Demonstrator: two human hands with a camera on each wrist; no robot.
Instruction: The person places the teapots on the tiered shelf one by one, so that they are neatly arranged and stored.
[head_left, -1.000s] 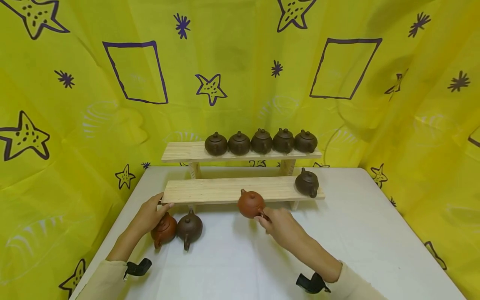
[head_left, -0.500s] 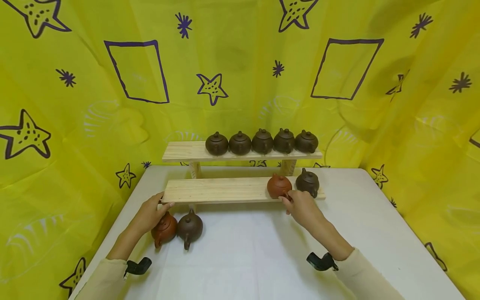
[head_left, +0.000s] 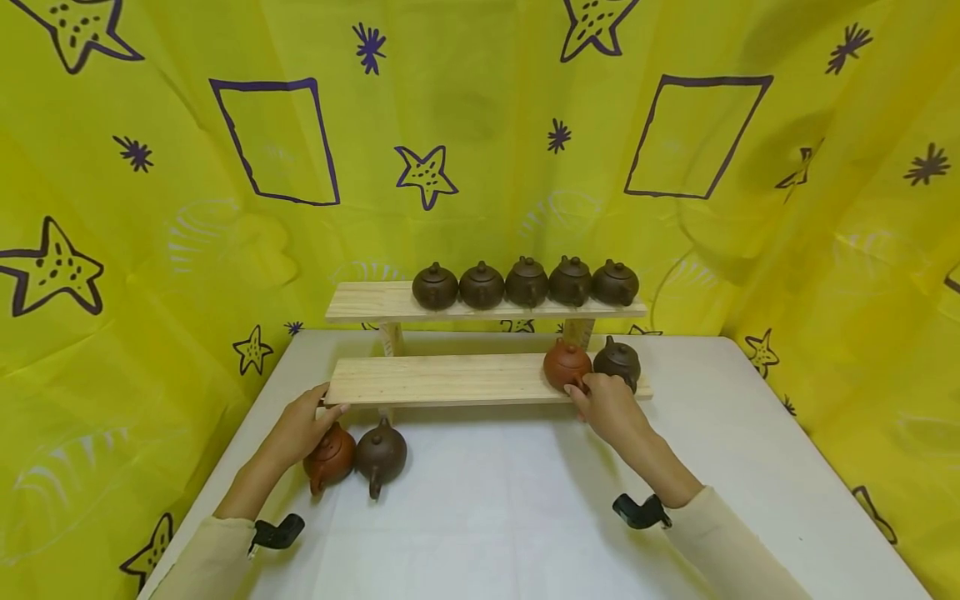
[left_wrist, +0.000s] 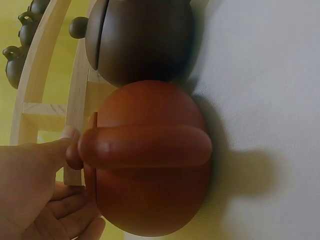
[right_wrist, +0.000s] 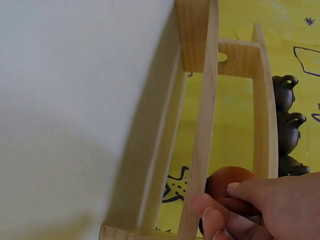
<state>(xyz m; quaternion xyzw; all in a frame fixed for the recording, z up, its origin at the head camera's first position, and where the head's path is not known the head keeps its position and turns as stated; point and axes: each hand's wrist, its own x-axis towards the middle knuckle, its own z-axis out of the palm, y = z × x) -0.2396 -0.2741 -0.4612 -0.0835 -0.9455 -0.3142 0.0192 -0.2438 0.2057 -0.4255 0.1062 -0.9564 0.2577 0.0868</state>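
In the head view, my right hand (head_left: 617, 410) pinches the handle of a reddish-brown teapot (head_left: 567, 365). That teapot is at the right part of the lower board of a two-tier wooden shelf (head_left: 442, 382), close beside a dark brown teapot (head_left: 617, 360). My left hand (head_left: 298, 429) grips the left end of the lower board, thumb at its front edge. Right below that hand, a second reddish-brown teapot (left_wrist: 150, 200) stands on the table, its handle toward me. Next to it is another dark teapot (left_wrist: 145, 45). The right wrist view shows the held teapot (right_wrist: 230, 180) partly behind the fingers.
Several dark teapots (head_left: 482, 286) stand in a row on the upper board (head_left: 367, 302), toward its right. A white-covered table (head_left: 480, 517) carries the shelf. Yellow cloth (head_left: 480, 108) with drawn stars hangs behind and at both sides.
My right hand has carried the reddish-brown teapot from in front of the lower board rightward and onto it, up beside the dark teapot. My left hand has stayed at the board's end.
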